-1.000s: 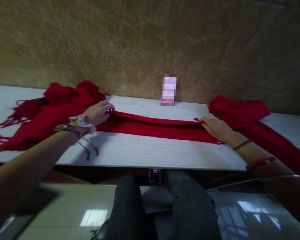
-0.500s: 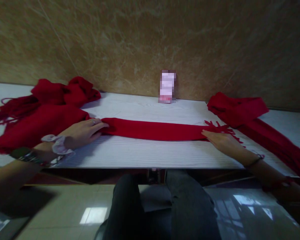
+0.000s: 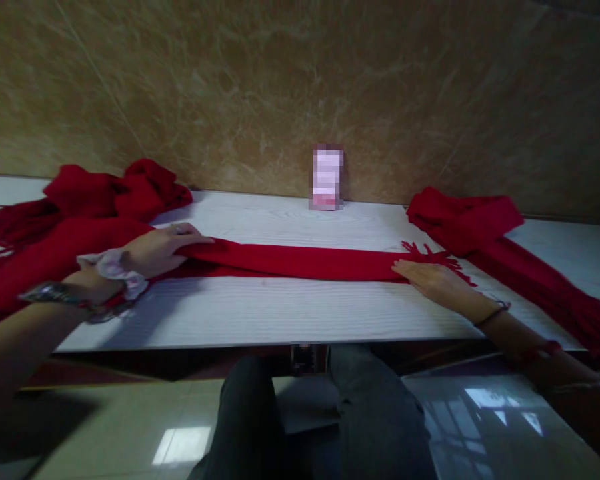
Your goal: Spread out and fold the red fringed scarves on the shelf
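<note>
A long red scarf lies folded in a narrow strip across the white tabletop, with its fringe at the right end. My left hand has its fingers closed over the strip's left part, where the upper layer is lifted and a lower layer shows beneath. Beyond that hand, the rest of the cloth spreads out wide to the left. Just short of the fringe, my right hand grips the right end near its front edge. The thumb of my left hand is hidden.
Behind my left hand lies a bunched red scarf. Another red scarf is heaped at the right, trailing toward the table's front edge. A blurred pinkish-white item stands against the brown marbled wall. The white table is narrow.
My left hand has moved slightly up and left, lifting the strip's upper layer, so a crease shows. My right hand stays on the fringed end. The whole view has shifted slightly.
</note>
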A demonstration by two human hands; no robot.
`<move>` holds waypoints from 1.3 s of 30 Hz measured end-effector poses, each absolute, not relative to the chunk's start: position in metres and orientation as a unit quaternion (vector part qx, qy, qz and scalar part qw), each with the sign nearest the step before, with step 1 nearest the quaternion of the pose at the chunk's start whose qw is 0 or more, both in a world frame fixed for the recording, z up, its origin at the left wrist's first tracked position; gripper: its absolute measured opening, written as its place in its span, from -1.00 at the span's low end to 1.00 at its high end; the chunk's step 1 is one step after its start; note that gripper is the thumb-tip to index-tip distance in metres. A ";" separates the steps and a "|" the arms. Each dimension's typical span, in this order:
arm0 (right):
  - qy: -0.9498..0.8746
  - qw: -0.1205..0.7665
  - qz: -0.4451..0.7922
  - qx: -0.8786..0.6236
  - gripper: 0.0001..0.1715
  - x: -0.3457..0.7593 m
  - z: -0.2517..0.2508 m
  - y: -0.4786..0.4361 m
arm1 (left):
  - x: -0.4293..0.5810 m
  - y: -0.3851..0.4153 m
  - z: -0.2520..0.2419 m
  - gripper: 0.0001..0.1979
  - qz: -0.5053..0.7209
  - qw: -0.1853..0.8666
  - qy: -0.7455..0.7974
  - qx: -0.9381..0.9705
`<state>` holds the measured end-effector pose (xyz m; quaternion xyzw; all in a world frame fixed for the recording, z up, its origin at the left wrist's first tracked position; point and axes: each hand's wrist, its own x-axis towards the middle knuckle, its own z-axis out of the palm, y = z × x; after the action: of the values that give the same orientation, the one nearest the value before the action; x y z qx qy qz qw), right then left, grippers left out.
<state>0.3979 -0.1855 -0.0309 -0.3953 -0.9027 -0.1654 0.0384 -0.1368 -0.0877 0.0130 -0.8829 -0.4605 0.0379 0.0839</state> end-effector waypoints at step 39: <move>-0.893 0.012 -0.195 -0.405 -0.44 0.408 -0.023 -0.187 | -0.133 -0.111 0.008 -0.42 0.102 0.099 -0.462 -0.875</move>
<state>0.4083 -0.1868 -0.0227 -0.4051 -0.8933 -0.1947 0.0116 -0.1329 -0.1109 0.0079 -0.8753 -0.4623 0.1020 0.0989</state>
